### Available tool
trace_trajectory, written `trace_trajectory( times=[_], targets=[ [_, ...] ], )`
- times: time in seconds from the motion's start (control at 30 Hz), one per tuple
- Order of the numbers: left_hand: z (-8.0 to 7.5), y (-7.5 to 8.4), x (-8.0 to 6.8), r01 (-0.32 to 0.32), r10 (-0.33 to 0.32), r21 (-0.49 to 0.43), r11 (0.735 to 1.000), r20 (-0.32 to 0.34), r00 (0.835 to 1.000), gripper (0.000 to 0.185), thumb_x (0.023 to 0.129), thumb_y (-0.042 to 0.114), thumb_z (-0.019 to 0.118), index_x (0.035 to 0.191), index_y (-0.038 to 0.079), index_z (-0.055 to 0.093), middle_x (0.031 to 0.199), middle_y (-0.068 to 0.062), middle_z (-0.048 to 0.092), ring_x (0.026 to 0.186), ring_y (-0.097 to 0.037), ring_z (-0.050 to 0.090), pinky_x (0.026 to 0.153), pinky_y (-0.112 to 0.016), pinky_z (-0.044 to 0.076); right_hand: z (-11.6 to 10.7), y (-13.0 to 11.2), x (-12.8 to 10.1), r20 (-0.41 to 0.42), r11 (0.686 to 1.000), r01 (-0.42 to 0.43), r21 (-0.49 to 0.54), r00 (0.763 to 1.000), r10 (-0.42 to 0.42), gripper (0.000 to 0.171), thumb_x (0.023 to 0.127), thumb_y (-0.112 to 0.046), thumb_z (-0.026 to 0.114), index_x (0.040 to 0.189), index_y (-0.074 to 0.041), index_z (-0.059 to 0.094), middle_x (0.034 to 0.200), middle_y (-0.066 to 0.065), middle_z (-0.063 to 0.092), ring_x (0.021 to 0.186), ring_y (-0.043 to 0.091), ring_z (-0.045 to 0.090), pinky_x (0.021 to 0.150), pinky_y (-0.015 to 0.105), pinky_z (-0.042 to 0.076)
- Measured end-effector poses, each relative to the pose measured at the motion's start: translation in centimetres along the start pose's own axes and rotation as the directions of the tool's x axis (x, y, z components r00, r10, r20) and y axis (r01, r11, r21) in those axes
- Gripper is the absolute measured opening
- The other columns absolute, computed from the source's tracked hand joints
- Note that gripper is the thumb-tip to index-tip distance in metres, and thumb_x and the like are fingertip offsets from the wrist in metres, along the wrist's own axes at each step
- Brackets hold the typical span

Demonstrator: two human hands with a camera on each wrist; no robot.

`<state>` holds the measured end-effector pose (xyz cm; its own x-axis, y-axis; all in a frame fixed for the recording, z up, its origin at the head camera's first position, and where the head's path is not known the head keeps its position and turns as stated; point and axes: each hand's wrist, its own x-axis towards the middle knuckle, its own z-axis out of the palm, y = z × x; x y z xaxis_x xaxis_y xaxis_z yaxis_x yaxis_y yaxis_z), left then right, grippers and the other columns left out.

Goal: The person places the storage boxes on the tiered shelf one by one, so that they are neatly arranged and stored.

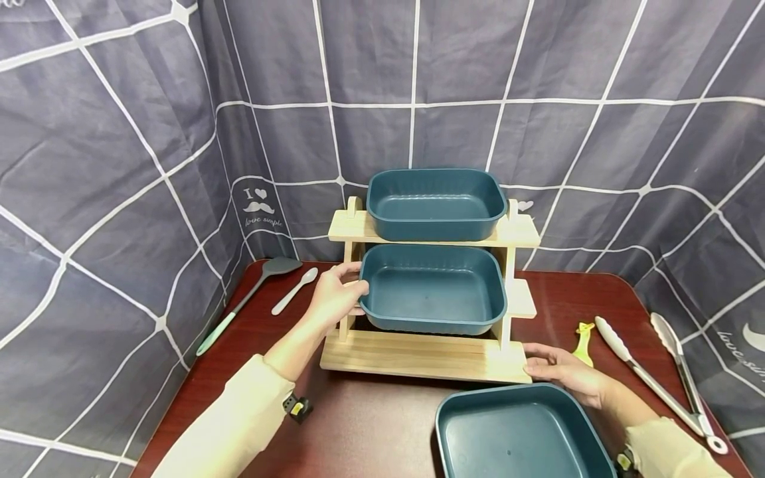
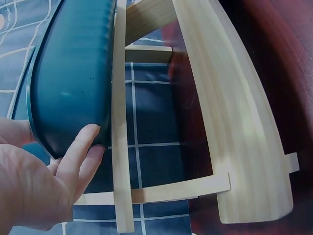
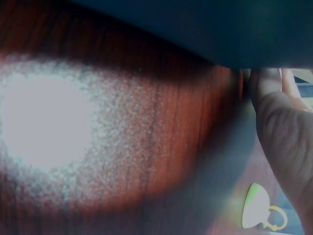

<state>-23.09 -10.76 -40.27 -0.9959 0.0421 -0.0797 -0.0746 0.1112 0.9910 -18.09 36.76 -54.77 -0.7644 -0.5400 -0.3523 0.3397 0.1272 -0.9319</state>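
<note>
A three-tier wooden rack (image 1: 418, 355) stands on the table, with one blue-green plastic bin (image 1: 436, 222) on its top shelf and another, the middle bin (image 1: 433, 318), on the shelf below. My left hand (image 1: 335, 295) holds the left end of the middle bin, thumb at the rim and fingers against the outer wall. In the left wrist view, the fingertips (image 2: 90, 131) touch the bin's curved end. My right hand (image 1: 568, 375) grips the right end of the rack's bottom board. A third bin (image 1: 520, 431) sits in front of the rack, beside my right forearm.
Left of the rack lie a grey spatula (image 1: 251, 292) with a green handle and a small white spoon (image 1: 295, 292). To the right are a yellow giraffe-shaped item (image 1: 583, 345) and two tongs, the near pair (image 1: 642, 372) and the far pair (image 1: 687, 375). A grey checked curtain (image 1: 454, 133) surrounds the table.
</note>
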Motion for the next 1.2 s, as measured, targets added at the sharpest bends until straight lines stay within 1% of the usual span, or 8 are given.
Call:
trace_trajectory(
  times=[0.17, 0.27, 0.37, 0.53, 0.77, 0.97, 1.07, 1.2],
  targets=[
    [0.3, 0.0, 0.6, 0.013, -0.012, 0.018, 1.000, -0.017, 1.000, 0.049, 0.088, 0.004, 0.061, 0.136, 0.007, 0.064, 0.124, -0.016, 0.068, 0.092, -0.032, 0.075, 0.067, -0.043, 0.063, 0.0, 0.0, 0.0, -0.016, 1.000, -0.021, -0.006, 1.000, 0.021, 0.060, 0.109, -0.015, 0.051, 0.157, 0.009, 0.022, 0.134, 0.008, 0.061, 0.116, 0.021, 0.061, 0.098, 0.037, 0.055],
    [0.5, 0.1, 0.9, 0.014, -0.013, 0.020, 1.000, -0.017, 1.000, 0.050, 0.088, 0.004, 0.061, 0.138, 0.008, 0.064, 0.125, -0.016, 0.068, 0.092, -0.032, 0.075, 0.068, -0.044, 0.063, 0.0, -0.1, 0.0, -0.013, 1.000, -0.019, -0.005, 1.000, 0.019, 0.060, 0.109, -0.015, 0.051, 0.157, 0.008, 0.023, 0.133, 0.009, 0.062, 0.116, 0.022, 0.062, 0.098, 0.037, 0.055],
    [0.5, 0.1, 1.2, 0.010, -0.010, 0.003, 1.000, -0.009, 1.000, 0.051, 0.088, 0.003, 0.060, 0.139, 0.007, 0.062, 0.127, -0.018, 0.067, 0.096, -0.035, 0.074, 0.069, -0.044, 0.063, 0.0, -0.1, 0.0, -0.011, 1.000, -0.013, -0.010, 1.000, 0.013, 0.060, 0.109, -0.015, 0.051, 0.157, 0.009, 0.022, 0.132, 0.008, 0.063, 0.115, 0.021, 0.063, 0.097, 0.037, 0.055],
    [0.5, 0.1, 1.8, 0.011, -0.012, -0.017, 1.000, -0.009, 1.000, 0.052, 0.088, 0.002, 0.060, 0.140, 0.004, 0.061, 0.127, -0.020, 0.066, 0.093, -0.036, 0.074, 0.067, -0.043, 0.063, -0.1, 0.0, 0.1, -0.014, 1.000, -0.018, -0.006, 1.000, 0.018, 0.062, 0.110, -0.015, 0.050, 0.158, 0.009, 0.020, 0.133, 0.007, 0.062, 0.115, 0.020, 0.062, 0.097, 0.036, 0.055],
    [0.5, 0.2, 1.9, 0.039, -0.039, -0.023, 0.999, 0.000, 0.999, 0.052, 0.089, 0.003, 0.060, 0.141, 0.005, 0.060, 0.128, -0.020, 0.065, 0.093, -0.038, 0.074, 0.069, -0.045, 0.063, -0.2, 0.1, 0.1, -0.003, 1.000, -0.024, 0.009, 1.000, 0.024, 0.059, 0.110, -0.014, 0.049, 0.158, 0.007, 0.022, 0.135, 0.007, 0.060, 0.117, 0.021, 0.060, 0.098, 0.036, 0.055],
    [0.6, 0.2, 2.0, 0.050, -0.050, -0.028, 0.998, -0.003, 0.999, 0.050, 0.090, 0.005, 0.061, 0.140, 0.006, 0.061, 0.127, -0.019, 0.065, 0.093, -0.036, 0.074, 0.070, -0.044, 0.063, -0.2, 0.0, 0.0, 0.006, 1.000, -0.021, 0.010, 1.000, 0.021, 0.058, 0.110, -0.014, 0.049, 0.158, 0.007, 0.023, 0.134, 0.007, 0.061, 0.118, 0.020, 0.061, 0.099, 0.037, 0.055],
    [0.5, 0.2, 2.0, 0.056, -0.056, -0.042, 0.998, 0.001, 0.998, 0.047, 0.093, 0.008, 0.062, 0.140, 0.006, 0.061, 0.126, -0.019, 0.066, 0.093, -0.035, 0.075, 0.071, -0.042, 0.063, -0.2, 0.1, 0.1, 0.005, 1.000, -0.027, 0.013, 1.000, 0.027, 0.058, 0.110, -0.014, 0.049, 0.158, 0.006, 0.023, 0.133, 0.006, 0.062, 0.117, 0.020, 0.062, 0.099, 0.037, 0.055],
    [0.2, 0.1, 1.6, 0.050, -0.050, -0.032, 0.998, -0.008, 0.999, 0.044, 0.097, 0.014, 0.064, 0.140, 0.007, 0.062, 0.125, -0.017, 0.067, 0.098, -0.031, 0.071, 0.077, -0.040, 0.063, -0.2, 0.1, 0.1, 0.001, 0.999, -0.031, 0.008, 1.000, 0.031, 0.059, 0.110, -0.014, 0.049, 0.158, 0.007, 0.021, 0.133, 0.007, 0.061, 0.116, 0.021, 0.062, 0.098, 0.036, 0.055]
  ],
)
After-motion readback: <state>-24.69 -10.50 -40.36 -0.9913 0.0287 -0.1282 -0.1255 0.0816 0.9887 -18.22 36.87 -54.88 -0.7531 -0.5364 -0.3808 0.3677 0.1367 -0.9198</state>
